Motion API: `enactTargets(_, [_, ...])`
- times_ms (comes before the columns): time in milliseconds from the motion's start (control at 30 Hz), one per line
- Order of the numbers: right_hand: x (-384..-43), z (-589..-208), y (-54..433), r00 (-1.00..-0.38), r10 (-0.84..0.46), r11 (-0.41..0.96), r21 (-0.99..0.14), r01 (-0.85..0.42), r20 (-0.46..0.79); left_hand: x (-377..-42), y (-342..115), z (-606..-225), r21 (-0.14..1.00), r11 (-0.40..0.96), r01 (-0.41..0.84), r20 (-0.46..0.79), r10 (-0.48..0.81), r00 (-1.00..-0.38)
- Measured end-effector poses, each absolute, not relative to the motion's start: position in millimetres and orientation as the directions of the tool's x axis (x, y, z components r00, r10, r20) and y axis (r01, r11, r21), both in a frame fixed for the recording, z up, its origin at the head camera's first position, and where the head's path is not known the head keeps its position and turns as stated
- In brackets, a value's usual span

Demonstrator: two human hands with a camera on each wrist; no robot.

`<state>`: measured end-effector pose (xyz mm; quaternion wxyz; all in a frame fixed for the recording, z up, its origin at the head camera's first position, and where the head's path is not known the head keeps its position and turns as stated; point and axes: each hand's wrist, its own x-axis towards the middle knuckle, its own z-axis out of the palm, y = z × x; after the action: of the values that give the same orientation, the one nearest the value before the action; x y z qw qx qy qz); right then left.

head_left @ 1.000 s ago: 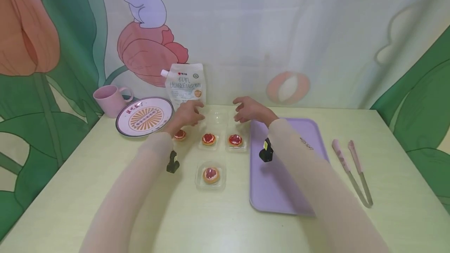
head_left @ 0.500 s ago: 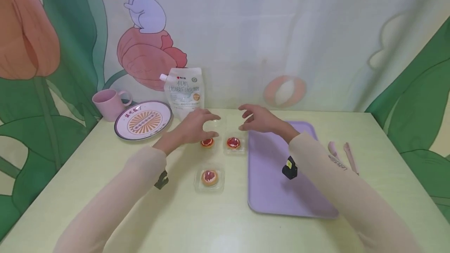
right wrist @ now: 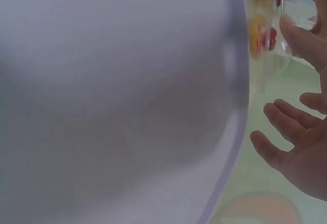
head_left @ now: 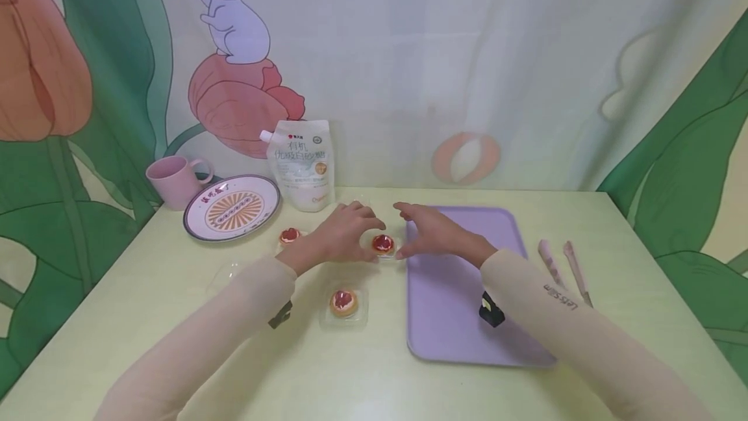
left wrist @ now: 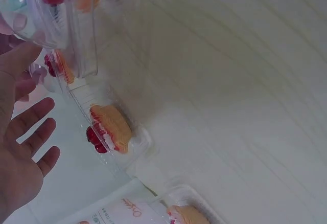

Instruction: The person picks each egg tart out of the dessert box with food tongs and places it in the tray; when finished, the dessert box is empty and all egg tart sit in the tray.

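A small tart (head_left: 383,243) with a glossy red topping and a clear plastic box around it sits between my hands. My left hand (head_left: 348,234) is at its left side, thumb close to the clear plastic; whether it touches is unclear. On the right, my right hand (head_left: 437,232) has its thumb near the same box, with the other fingers spread over the tray's edge. Closer to me lies another boxed tart (head_left: 343,303). A further tart (head_left: 289,236) shows beyond my left wrist. In the left wrist view, a boxed tart (left wrist: 111,129) lies past my outstretched fingers.
A lilac tray (head_left: 450,343) lies under my right forearm, with pink-handled tongs (head_left: 575,265) beyond it. At the back left are a white pouch (head_left: 300,167), a patterned plate (head_left: 232,208) and a pink mug (head_left: 175,180). Clear plastic (head_left: 224,275) shows beside my left sleeve.
Both hands have come nearer from the clear container at the back to the right-hand tart. The left hand also moved right, now covering the middle tart. The view has shifted slightly.
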<state>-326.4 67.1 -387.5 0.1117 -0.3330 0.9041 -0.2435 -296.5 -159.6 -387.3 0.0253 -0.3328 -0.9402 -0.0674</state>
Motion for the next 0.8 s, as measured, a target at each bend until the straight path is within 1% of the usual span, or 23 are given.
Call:
enactTargets(167, [-323.1, -396.2, 62.3, -0.72, -0.694, 0.639, -0.465, -0.612, -0.007, -294.7, -156.5, -388.1, 0.111, 0.787, 0.607, 0.07, 0.603, -0.794])
enactTargets(333, [-322.1, -400.5, 59.9, -0.724, -0.69, 0.65, -0.445, -0.616, -0.008, -295.3, -156.2, -391.6, 0.085, 0.793, 0.604, 0.052, 0.602, -0.797])
enactTargets(600, [-321.8, -407.1, 56.0, -0.72, -0.693, 0.647, -0.458, -0.609, -0.022, -295.8, -155.4, -397.0, -0.004, 0.772, 0.635, 0.057, 0.634, -0.771])
enactTargets(800, [-322.4, -408.3, 54.1, -0.742, -0.67, 0.662, -0.472, -0.582, -0.026, -299.9, -153.3, -398.5, -0.078, 0.76, 0.645, 0.048, 0.649, -0.759])
